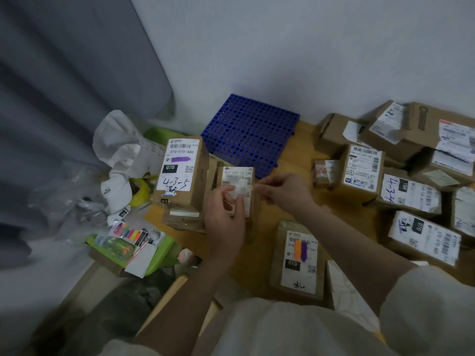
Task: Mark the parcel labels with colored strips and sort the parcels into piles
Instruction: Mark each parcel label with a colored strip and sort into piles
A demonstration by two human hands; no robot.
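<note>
Marking step: my left hand (226, 201) and right hand (280, 188) pinch a pale strip (239, 189) over the label of the small parcel (237, 186) mid-worktop, beside the left pile. Next: press strip flat, then sort.

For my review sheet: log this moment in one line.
left hand on parcel | right hand pinching something, unclear | marked parcels

Both bare forearms reach forward from pale sleeves, the left hand (226, 211) raised with thumb and fingers pinched together, the right hand (282, 188) just beside it, its fingertips likewise pinched, knuckles up.
</note>
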